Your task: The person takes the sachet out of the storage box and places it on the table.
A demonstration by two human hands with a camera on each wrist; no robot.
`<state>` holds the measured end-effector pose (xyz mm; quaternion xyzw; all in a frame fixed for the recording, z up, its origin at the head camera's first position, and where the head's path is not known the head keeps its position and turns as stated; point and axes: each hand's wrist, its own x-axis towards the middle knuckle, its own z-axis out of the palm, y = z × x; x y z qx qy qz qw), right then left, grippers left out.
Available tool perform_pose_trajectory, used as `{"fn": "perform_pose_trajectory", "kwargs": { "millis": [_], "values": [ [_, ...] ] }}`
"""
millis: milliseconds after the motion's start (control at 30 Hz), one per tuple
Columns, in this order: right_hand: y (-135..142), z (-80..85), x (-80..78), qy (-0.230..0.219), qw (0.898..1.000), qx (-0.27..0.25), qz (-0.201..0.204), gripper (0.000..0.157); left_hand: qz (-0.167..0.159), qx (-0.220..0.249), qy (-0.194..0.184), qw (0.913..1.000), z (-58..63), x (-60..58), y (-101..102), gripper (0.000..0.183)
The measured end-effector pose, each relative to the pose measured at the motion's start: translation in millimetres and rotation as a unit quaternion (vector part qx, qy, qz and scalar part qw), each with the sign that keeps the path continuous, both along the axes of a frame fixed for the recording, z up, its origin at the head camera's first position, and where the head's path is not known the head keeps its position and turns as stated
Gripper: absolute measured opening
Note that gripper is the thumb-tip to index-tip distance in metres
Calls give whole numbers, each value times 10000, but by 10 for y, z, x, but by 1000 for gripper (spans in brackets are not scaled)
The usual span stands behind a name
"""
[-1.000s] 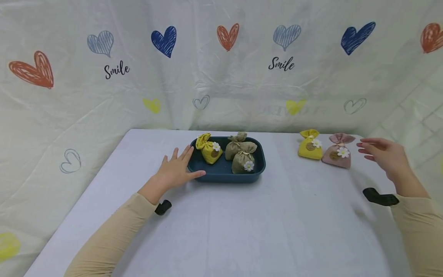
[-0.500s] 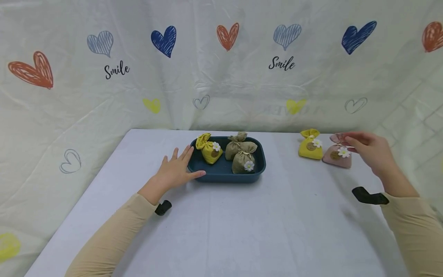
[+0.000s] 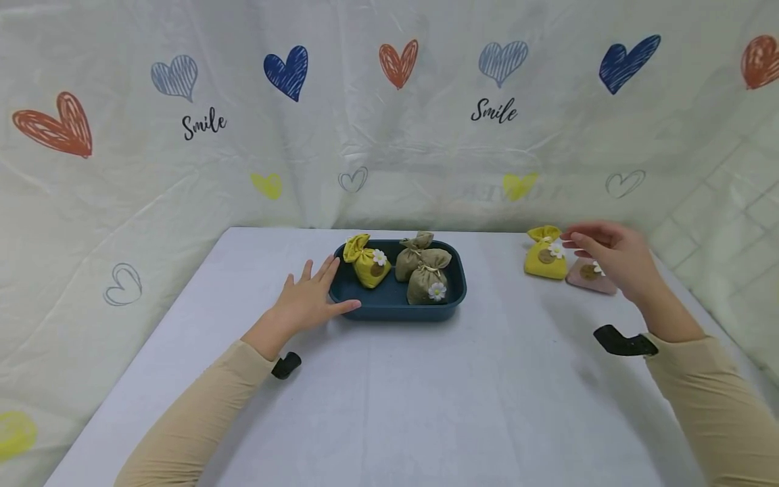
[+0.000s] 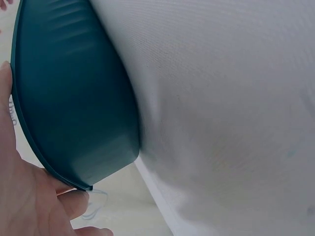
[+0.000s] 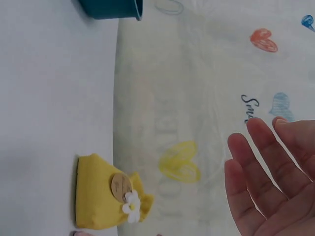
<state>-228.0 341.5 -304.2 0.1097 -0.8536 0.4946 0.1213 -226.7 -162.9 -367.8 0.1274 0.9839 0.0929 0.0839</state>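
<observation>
1. Your left grip (image 3: 304, 301): fingers spread apart, touching the left end of the blue tray (image 3: 392, 313).
2. Right of that grip, in the tray: yellow pouch (image 3: 367, 266), then two grey-green pouches (image 3: 425, 287).
3. Second yellow pouch (image 3: 541, 266): on the desk (image 3: 395, 406), just left of your right grip (image 3: 608, 253).
4. Right grip: fingers apart, loosely extended.
5. Pink pouch (image 3: 593, 285): on the desk under your right grip, partly hidden; can't tell contact.

White table (image 3: 426, 399), dark-blue tray (image 3: 395, 314), yellow pouch (image 3: 541, 266) just beside pink pouch (image 3: 587, 279)
</observation>
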Motion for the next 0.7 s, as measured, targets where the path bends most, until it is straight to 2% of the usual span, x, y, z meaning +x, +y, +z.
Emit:
{"fn": "perform_pose_trajectory", "kwargs": {
  "millis": [133,367,500,700],
  "values": [
    [-121,19,-21,21,9995,-113,308,17,14,22,8,10000,6,-1,-4,109],
    [-360,16,-32,-48,9956,-330,880,20,-36,-69,52,10000,-1,-13,0,109],
    [-485,15,-3,-129,9944,-195,1030,24,-37,-75,52,10000,-7,-15,0,110],
    [-637,-33,12,44,9936,130,1122,25,-47,-58,49,10000,-8,-1,-2,110]
  ]
}}
